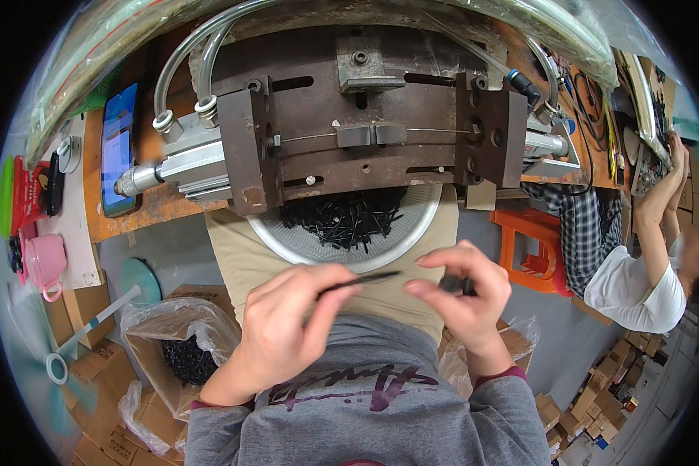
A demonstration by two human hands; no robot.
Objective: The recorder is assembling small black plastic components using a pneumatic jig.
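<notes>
Over my lap, my left hand pinches a thin black rod-like part between thumb and fingers, its tip pointing right. My right hand is close by, thumb and forefinger apart, the other fingers curled round small dark pieces. I cannot make out how many pieces there are. Just beyond both hands sits a white mesh basket with many slim black parts in it. Above the basket stands a brown metal fixture, with small grey blocks at its middle on thin rods.
Pneumatic cylinders with clear hoses flank the fixture. A phone lies on the bench at left, near a pink cup. A plastic-lined box of black parts stands at lower left. Another person works at right beside an orange stool.
</notes>
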